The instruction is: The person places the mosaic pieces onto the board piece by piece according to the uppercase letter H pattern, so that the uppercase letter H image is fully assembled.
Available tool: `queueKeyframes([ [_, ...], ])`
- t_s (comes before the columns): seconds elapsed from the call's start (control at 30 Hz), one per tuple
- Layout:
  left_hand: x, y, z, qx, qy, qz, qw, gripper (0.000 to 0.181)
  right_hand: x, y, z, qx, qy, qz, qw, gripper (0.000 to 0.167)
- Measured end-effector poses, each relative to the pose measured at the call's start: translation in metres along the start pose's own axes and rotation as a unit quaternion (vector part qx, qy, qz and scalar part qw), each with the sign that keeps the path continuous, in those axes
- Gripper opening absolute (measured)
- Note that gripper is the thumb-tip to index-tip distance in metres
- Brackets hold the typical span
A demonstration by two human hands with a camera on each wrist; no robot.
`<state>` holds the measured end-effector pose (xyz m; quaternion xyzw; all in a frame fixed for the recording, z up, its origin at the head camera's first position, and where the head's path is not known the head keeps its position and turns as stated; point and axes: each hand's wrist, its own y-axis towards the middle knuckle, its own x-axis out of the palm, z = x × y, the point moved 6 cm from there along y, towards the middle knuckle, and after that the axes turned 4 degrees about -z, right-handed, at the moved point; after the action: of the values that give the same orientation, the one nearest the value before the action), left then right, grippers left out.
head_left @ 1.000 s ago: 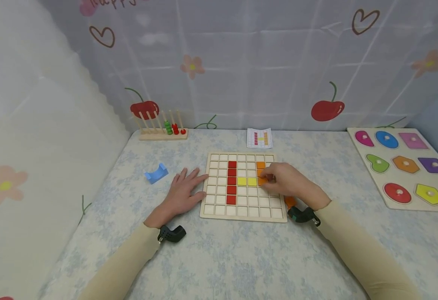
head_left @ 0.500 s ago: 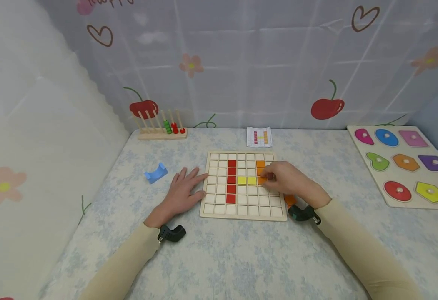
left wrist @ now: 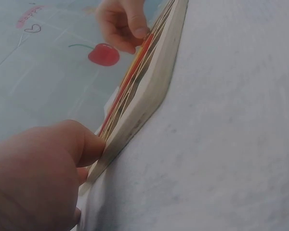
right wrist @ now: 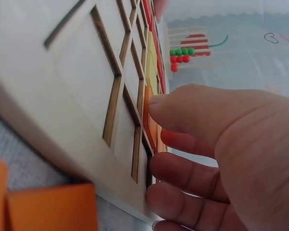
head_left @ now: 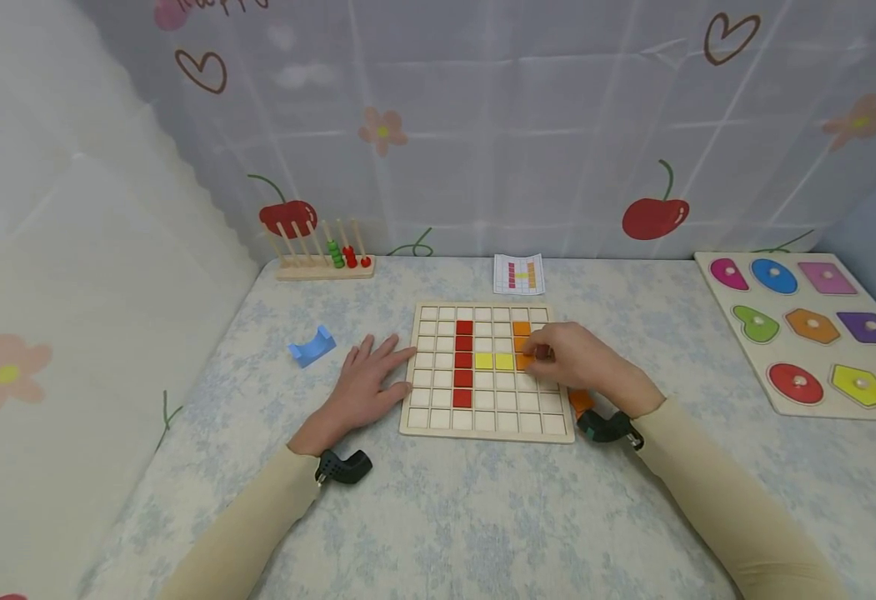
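A wooden grid board [head_left: 485, 423] lies on the table. It carries a column of red tiles [head_left: 463, 360], two yellow tiles [head_left: 493, 361] in a row to their right, and orange tiles [head_left: 522, 328] in a column further right. My right hand [head_left: 576, 367] is over that column, thumb and curled index finger at an orange tile [right wrist: 147, 108] that lies in the grid beside the yellow ones; its far side is hidden. My left hand [head_left: 366, 383] rests with spread fingers at the board's left edge, the thumb [left wrist: 89, 149] touching the rim.
Loose orange tiles [right wrist: 53, 207] lie by the board's right edge, partly under my right wrist. A printed pattern card [head_left: 518, 275] is behind the board. A bead-peg rack [head_left: 325, 268] and a blue curved piece [head_left: 312, 347] are left; a shape puzzle [head_left: 820, 350] is right.
The camera view tilts slightly. Both hands keep nearly the same place, with the right fingers still at the orange tile and the left hand at the board's edge.
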<state>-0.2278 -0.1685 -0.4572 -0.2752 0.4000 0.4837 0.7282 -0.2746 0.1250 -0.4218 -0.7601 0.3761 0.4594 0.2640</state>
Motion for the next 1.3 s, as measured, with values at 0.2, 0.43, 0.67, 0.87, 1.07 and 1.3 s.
queueKeyframes([
  [0.2, 0.0, 0.0, -0.001, -0.002, -0.001, 0.001, 1.0, 0.057, -0.004, -0.002, 0.0, 0.0, -0.005, 0.002, 1.0, 0.016],
  [0.43, 0.002, 0.002, 0.0, 0.003, -0.003, -0.001, 1.0, 0.056, -0.012, -0.007, 0.004, -0.002, -0.006, 0.008, 0.9999, 0.019],
  [0.67, 0.002, 0.002, 0.0, 0.0, 0.0, -0.001, 1.0, 0.056, -0.019, -0.012, 0.006, 0.021, -0.006, 0.006, 0.9997, 0.02],
  [0.87, 0.0, 0.0, 0.0, -0.002, -0.004, -0.001, 1.0, 0.057, -0.022, -0.02, 0.009, 0.023, -0.023, 0.006, 0.9995, 0.017],
  [1.07, 0.0, 0.0, 0.0, -0.003, -0.002, -0.001, 1.0, 0.057, -0.021, -0.032, 0.017, 0.024, -0.032, -0.001, 0.9992, 0.016],
  [1.3, 0.0, 0.0, 0.0, -0.002, 0.002, 0.0, 1.0, 0.057, -0.02, -0.048, 0.026, 0.041, -0.035, -0.008, 0.9985, 0.021],
])
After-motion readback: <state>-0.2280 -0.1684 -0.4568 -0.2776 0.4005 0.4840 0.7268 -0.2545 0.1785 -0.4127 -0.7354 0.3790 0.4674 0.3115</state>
